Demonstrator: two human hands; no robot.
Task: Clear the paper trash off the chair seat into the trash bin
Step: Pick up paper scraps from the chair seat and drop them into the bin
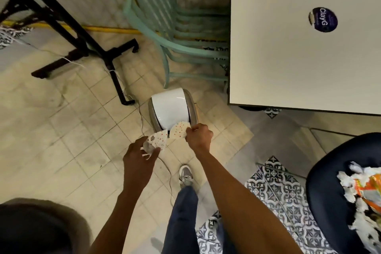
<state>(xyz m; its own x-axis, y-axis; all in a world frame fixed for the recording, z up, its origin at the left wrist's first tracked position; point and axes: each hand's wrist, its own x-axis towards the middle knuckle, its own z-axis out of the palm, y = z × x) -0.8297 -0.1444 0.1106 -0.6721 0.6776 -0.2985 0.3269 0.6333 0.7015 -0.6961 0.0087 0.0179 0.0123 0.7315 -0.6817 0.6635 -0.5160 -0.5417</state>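
Both arms are out in front of me and angled down, and I've got the paper right at the trash bin [172, 107] so it can drop straight in, not onto the floor. My right hand [199, 136] is knuckles-up, wrist bent, pinching one dotted scrap [180, 130] by its edge, and that scrap hangs over the near lip of the bin's white curved lid. My left hand [142, 150] sits a little lower and nearer to me, fingers curled round a second dotted scrap [157, 139]. There may be something crumpled under it, but I can't tell. The lid looks closed from up here, so I reckon the papers need pushing against it to get through. Off to my right, well apart from the bin, the dark chair seat [325, 171] has a heap of torn white and orange paper [358, 189] on it, so the job's only partly done.
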